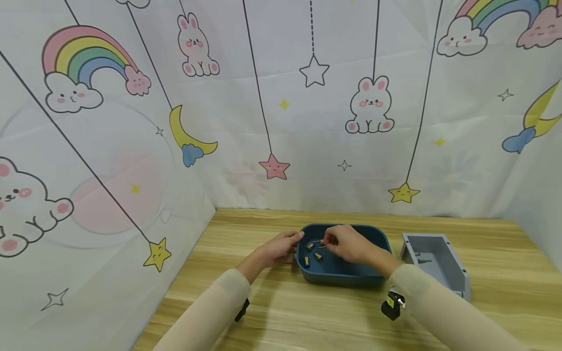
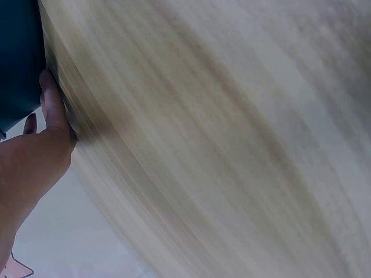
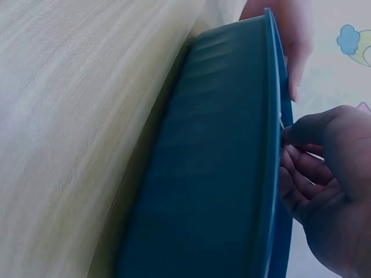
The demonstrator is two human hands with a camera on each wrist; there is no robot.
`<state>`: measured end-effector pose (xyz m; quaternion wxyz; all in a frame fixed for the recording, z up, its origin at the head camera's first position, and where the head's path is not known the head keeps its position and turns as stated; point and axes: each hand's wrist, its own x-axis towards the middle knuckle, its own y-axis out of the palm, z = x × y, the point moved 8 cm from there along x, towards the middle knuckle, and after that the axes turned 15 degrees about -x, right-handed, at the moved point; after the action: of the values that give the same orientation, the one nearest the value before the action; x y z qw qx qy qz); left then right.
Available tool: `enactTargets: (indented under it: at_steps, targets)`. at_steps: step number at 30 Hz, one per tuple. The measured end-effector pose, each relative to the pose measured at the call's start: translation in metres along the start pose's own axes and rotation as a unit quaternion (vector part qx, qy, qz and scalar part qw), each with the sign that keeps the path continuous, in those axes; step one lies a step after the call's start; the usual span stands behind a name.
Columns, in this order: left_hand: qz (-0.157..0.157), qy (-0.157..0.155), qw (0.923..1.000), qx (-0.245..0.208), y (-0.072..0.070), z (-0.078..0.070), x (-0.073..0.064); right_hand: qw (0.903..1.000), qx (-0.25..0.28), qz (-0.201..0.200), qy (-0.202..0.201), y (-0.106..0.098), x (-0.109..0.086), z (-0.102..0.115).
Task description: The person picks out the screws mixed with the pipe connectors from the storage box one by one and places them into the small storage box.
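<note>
A dark blue plastic tray (image 1: 342,280) with rounded corners stands on the table. My left hand (image 1: 280,248) holds its left end, thumb over the rim and fingers along the outer wall; the left wrist view shows those fingers (image 2: 53,107) against the side. Inside the tray, my right hand (image 1: 349,243) pinches a thin metal piece (image 1: 322,246), mostly hidden by the fingertips. In the right wrist view only a pale tip (image 3: 282,120) of it shows. Several small gold-and-blue cylindrical parts (image 1: 318,256) lie in the tray's left half, beside the right fingertips.
To the right of the tray stands a grey open box (image 1: 466,280) with a few small metal screw-like pieces (image 1: 423,261) inside. Both rest on a wood-grain table (image 1: 263,312). A printed cloth (image 1: 325,195) hangs behind the table and along its sides.
</note>
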<state>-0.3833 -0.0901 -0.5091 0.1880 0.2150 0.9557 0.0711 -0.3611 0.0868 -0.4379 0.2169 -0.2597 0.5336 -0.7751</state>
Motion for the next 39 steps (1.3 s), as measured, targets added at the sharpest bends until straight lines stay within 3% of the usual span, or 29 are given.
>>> enactTargets:
  at_steps: [8,15,23,39]
  targets:
    - [-0.002,0.001,1.0,0.006,0.0,0.0,0.001,0.9991,0.036,0.008,0.021,-0.009,-0.01,-0.005]
    - [-0.008,0.0,1.0,0.004,-0.001,-0.001,0.0,0.998,0.056,-0.008,0.03,-0.015,-0.016,-0.008]
    - [-0.014,0.0,0.9999,0.008,-0.001,0.0,0.0,0.9921,0.108,-0.012,0.063,-0.022,-0.025,-0.019]
    - [-0.007,0.003,1.0,-0.002,0.0,0.0,0.0,0.993,0.096,-0.031,0.062,-0.022,-0.035,-0.032]
